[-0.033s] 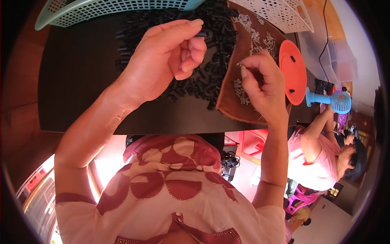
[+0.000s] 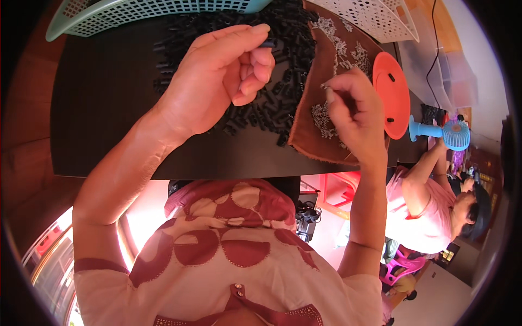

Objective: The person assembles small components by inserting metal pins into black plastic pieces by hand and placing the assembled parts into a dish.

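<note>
My left hand (image 2: 223, 73), raised over a heap of small black plastic tubes (image 2: 261, 117), pinches one dark tube (image 2: 268, 43) between thumb and fingers. To its right my right hand (image 2: 353, 106) is closed in a pinch on a tiny silvery metal piece (image 2: 325, 86), too small to make out exactly. Beneath the right hand lies a brown cloth (image 2: 305, 130) with loose clusters of similar metal pieces (image 2: 322, 117). The two hands are apart.
A red plate (image 2: 392, 98) with a few small black pieces stands right of the cloth. Behind are a green basket (image 2: 147, 16) and a white basket (image 2: 370, 19). A blue hand fan (image 2: 455, 135) stands at the right. Another person (image 2: 424, 206) sits beyond the dark table (image 2: 103, 108).
My right hand's thumb and fingertips have shifted very slightly to the right, with the metal piece still pinched. My left hand has hardly moved.
</note>
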The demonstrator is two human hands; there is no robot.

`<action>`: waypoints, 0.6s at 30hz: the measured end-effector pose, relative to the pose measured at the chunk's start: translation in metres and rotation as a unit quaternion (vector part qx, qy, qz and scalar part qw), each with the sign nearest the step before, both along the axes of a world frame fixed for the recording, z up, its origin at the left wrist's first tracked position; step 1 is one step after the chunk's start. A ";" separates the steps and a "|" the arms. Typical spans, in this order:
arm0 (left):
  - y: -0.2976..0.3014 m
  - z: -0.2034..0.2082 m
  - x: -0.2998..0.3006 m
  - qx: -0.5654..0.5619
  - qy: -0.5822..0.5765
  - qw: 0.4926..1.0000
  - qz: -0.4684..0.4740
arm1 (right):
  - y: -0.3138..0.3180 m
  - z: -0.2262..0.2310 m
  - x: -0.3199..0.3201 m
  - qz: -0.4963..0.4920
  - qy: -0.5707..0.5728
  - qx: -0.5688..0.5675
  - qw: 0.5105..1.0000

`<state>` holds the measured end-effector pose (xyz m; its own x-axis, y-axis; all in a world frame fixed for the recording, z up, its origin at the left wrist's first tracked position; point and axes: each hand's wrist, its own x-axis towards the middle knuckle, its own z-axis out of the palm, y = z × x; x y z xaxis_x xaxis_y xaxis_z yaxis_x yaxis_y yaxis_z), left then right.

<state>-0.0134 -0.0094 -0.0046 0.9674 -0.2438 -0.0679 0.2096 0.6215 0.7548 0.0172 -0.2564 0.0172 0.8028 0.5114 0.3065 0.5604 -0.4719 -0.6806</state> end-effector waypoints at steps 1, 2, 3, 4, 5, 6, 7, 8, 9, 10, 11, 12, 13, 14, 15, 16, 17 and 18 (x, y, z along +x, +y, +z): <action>0.000 0.000 0.000 -0.001 0.000 1.000 -0.003 | -0.008 0.002 -0.001 -0.026 0.040 0.003 0.999; 0.000 0.001 0.000 0.002 -0.007 1.000 -0.001 | -0.020 0.001 0.002 -0.047 0.012 -0.007 0.999; 0.000 0.001 0.000 0.005 -0.015 1.000 0.002 | -0.029 0.004 0.003 -0.048 0.012 -0.008 0.999; 0.000 0.002 0.000 0.003 -0.013 1.000 0.001 | -0.038 0.007 0.003 -0.101 0.042 0.023 0.994; 0.000 0.001 0.000 0.002 -0.014 1.000 0.001 | -0.045 0.009 0.004 -0.152 0.072 0.054 0.984; -0.001 0.001 0.000 0.003 -0.014 1.000 -0.002 | -0.052 0.011 0.005 -0.154 0.070 0.054 0.984; -0.001 0.001 0.001 0.003 -0.015 1.000 -0.005 | -0.058 0.012 0.008 -0.187 0.096 0.053 0.976; -0.001 0.001 0.001 0.003 -0.016 1.000 -0.008 | -0.062 0.012 0.009 -0.219 0.122 0.052 0.967; 0.000 0.000 0.001 0.010 -0.014 1.000 -0.006 | -0.066 0.011 0.010 -0.221 0.121 0.052 0.966; 0.000 0.000 0.001 0.017 -0.011 1.000 -0.004 | -0.069 0.009 0.012 -0.220 0.152 0.070 0.961; 0.000 0.000 0.002 0.016 -0.012 1.000 -0.007 | -0.071 0.008 0.013 -0.219 0.183 0.087 0.954; 0.001 0.000 0.003 0.018 -0.011 1.000 -0.001 | -0.070 0.006 0.013 -0.208 0.192 0.103 0.953; 0.002 -0.001 0.003 0.020 -0.010 1.000 0.005 | -0.071 0.006 0.014 -0.209 0.192 0.104 0.953; 0.001 -0.001 0.003 0.020 -0.010 1.000 0.004 | -0.072 0.005 0.014 -0.206 0.200 0.109 0.952; 0.001 -0.001 0.003 0.019 -0.009 1.000 0.005 | -0.073 0.004 0.015 -0.201 0.207 0.114 0.951; 0.001 -0.002 0.004 0.017 -0.008 1.000 0.006 | -0.073 0.003 0.015 -0.201 0.207 0.114 0.951; 0.001 -0.002 0.004 0.018 -0.008 1.000 0.006 | -0.074 0.003 0.016 -0.199 0.206 0.116 0.951; 0.000 -0.002 0.003 0.010 -0.005 1.000 0.007 | -0.074 0.002 0.016 -0.198 0.206 0.117 0.951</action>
<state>-0.0102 -0.0093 -0.0066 0.9715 -0.2285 -0.0631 0.1932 0.6092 0.7691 0.0331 -0.3305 0.0192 0.9950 0.0994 -0.0082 0.0323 -0.3987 -0.9165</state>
